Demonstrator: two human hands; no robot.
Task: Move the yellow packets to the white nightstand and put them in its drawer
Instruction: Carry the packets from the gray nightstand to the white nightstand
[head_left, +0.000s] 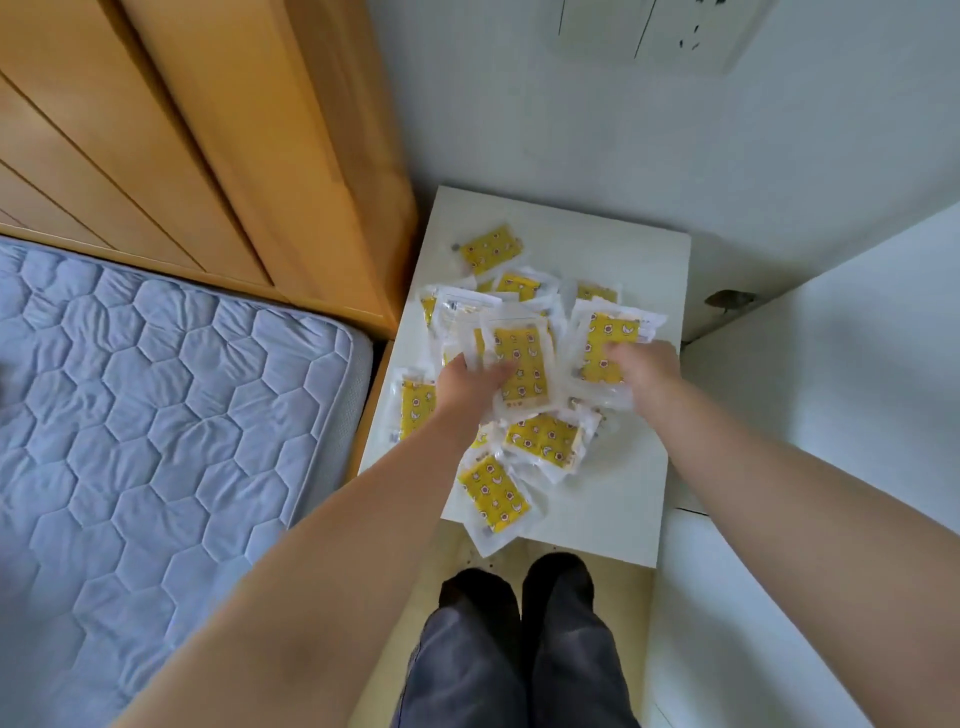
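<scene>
The yellow packets (522, 364) are heaped on the white nightstand (623, 249) top, under and just ahead of both hands. One stack is pinched by the left hand (465, 382), thumb on top. Another is gripped by the right hand (644, 366), fingers (615, 354) curled, detail blurred. Packets: yellow, small printed pattern, clear wrap.
</scene>
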